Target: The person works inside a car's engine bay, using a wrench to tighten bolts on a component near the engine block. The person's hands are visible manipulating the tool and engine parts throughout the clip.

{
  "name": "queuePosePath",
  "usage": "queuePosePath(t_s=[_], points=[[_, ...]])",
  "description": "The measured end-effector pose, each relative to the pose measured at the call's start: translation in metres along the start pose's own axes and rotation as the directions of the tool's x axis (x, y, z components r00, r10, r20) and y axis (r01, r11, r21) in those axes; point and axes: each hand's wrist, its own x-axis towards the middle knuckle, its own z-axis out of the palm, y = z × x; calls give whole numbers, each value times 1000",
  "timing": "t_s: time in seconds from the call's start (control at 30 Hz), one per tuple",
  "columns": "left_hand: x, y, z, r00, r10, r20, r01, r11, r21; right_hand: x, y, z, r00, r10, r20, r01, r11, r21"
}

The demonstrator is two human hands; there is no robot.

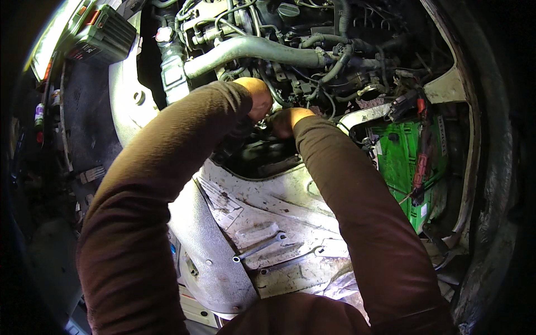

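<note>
Both my arms, in brown sleeves, reach into the engine bay of a vehicle. My left hand (259,99) is bent down beside hoses and brackets below a thick grey pipe (254,49). Close to it on the right, my right hand (286,123) points down into the same dark gap. Fingers of both hands are mostly hidden in shadow and behind the wrists, so what they grip does not show. Nearer to me, a combination wrench (259,247) lies on the dirty white body panel (251,195). A second wrench (293,261) rests just right of it.
A green battery (396,159) with red and black cables (421,156) sits right of my right arm. Far left stand a dark case (103,38) and a bright lamp (53,44). A capped metal tank (174,72) meets the pipe's left end. The bay's painted edge (469,162) curves along the right.
</note>
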Motion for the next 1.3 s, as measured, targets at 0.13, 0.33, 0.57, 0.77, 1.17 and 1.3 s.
queuePosePath(t_s=[0.13,0.33,0.57,0.77,1.17,1.3], points=[[20,10,-10,982,-170,86,177,981,-75,22,12,4,988,118,100,-129,986,107],[19,-2,19,988,11,-155,-19,998,-54,0,-1,4,994,85,-62,-82,995,59],[28,-15,19,992,129,2,-129,991,-21,-19,-7,-3,985,152,-82,-141,982,125],[26,-13,16,992,124,-3,-124,992,-18,-21,-7,-8,989,146,-20,-144,985,91],[56,-23,42,990,66,-122,-86,983,-162,2,-8,-3,995,99,-6,-98,994,49],[66,-30,26,979,193,60,-180,969,-170,26,7,6,998,40,43,-38,998,-49]])
